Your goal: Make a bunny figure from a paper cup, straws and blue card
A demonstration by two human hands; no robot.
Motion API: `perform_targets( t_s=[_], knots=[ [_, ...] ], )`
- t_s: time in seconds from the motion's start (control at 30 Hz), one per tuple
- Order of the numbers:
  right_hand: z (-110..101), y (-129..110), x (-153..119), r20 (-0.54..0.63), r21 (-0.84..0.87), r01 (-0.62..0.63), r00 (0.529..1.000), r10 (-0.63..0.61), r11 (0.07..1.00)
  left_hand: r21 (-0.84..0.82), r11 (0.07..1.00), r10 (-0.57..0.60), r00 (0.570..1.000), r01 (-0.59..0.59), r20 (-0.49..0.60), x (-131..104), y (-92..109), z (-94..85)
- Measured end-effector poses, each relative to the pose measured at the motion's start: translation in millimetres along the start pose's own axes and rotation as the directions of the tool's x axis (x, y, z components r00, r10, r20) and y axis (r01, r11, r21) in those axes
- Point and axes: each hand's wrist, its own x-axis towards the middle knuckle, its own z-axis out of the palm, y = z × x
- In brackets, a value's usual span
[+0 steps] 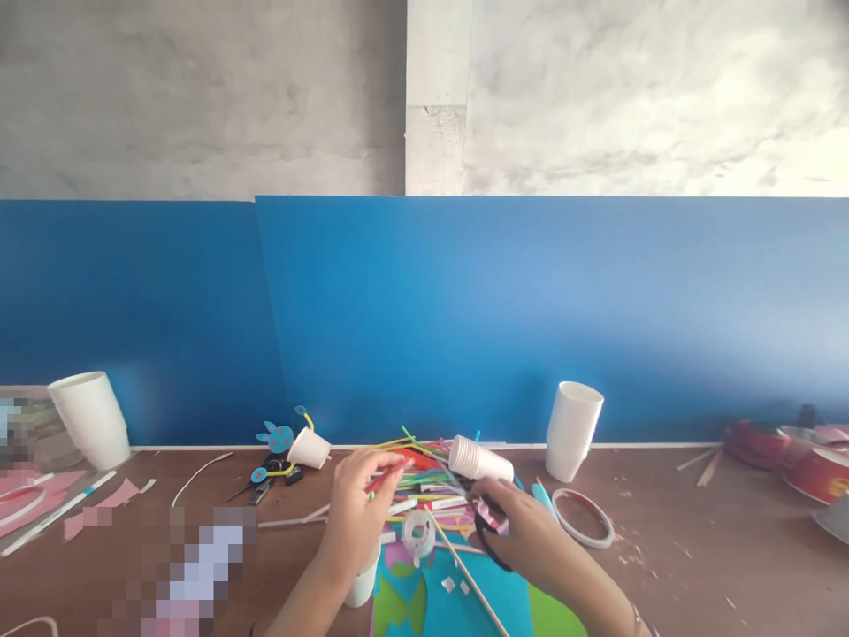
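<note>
My left hand is closed, pinching a thin red strip between thumb and fingers; its exact kind is unclear. My right hand grips scissors by their dark handles, with the blades reaching toward the red strip. Below my left wrist stands a white paper cup, partly covered by the hand. Between the hands lie a tape roll and a thin wooden stick. Blue paper with small white scraps on it is underneath.
Markers and coloured strips are heaped behind the hands, beside a tipped stack of paper cups. Tall cup stacks stand right and left. A decorated cup lies sideways. A white ring rests right.
</note>
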Motion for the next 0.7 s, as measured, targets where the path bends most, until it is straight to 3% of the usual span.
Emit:
perform_targets(
  t_s=[0.07, 0.13, 0.2, 0.23, 0.27, 0.3, 0.33, 0.4, 0.43, 0.5, 0.7],
  knots=[
    [1.3, -4.9, 4.1, -0.053, 0.332, 0.014, 0.999, 0.003, 0.943, -0.059, 0.998, -0.004, 0.995, -0.002, -0.097, -3.8, 14.1, -12.2],
    [4.6, -14.8, 4.7, -0.093, 0.625, 0.050, 0.996, 0.010, 0.779, 0.024, 0.993, 0.121, 0.963, -0.118, -0.240, -12.3, 33.2, -25.9],
    [8.6, -28.1, 0.4, -0.093, 0.793, 0.068, 0.996, 0.011, 0.606, 0.102, 0.972, 0.232, 0.921, -0.210, -0.312, -22.5, 51.7, -35.8],
    [10.5, -35.0, -3.1, -0.079, 0.840, 0.067, 0.997, -0.002, 0.539, 0.076, 0.976, 0.216, 0.931, -0.202, -0.296, -26.8, 58.9, -37.8],
    [12.3, -41.4, -7.1, -0.058, 0.874, 0.063, 0.998, -0.025, 0.483, 0.001, 0.990, 0.136, 0.963, -0.140, -0.234, -29.9, 64.1, -37.4],
    [13.9, -47.0, -10.8, -0.039, 0.899, 0.060, 0.998, -0.058, 0.433, -0.117, 0.993, 0.006, 0.994, -0.019, -0.107, -31.6, 67.1, -34.5],
    [15.4, -51.3, -13.9, -0.030, 0.918, 0.060, 0.996, -0.084, 0.391, -0.253, 0.958, -0.131, 0.991, 0.136, 0.037, -31.9, 68.1, -29.6],
    [18.0, -55.8, -17.0, -0.019, 0.940, 0.055, 0.994, -0.109, 0.336, -0.454, 0.780, -0.311, 0.896, 0.431, 0.316, -29.5, 65.1, -16.2],
    [19.1, -55.9, -16.9, -0.012, 0.946, 0.045, 0.994, -0.105, 0.321, -0.510, 0.689, -0.340, 0.851, 0.515, 0.400, -27.4, 62.3, -9.2],
    [21.1, -53.3, -14.3, 0.023, 0.956, 0.003, 0.996, -0.084, 0.294, -0.577, 0.566, -0.352, 0.805, 0.589, 0.477, -23.5, 55.8, 2.3],
    [29.2, -39.1, -2.6, 0.165, 0.967, -0.153, 0.985, -0.041, 0.204, -0.589, 0.356, -0.306, 0.686, 0.725, 0.660, -20.7, 40.4, 14.3]
  ],
)
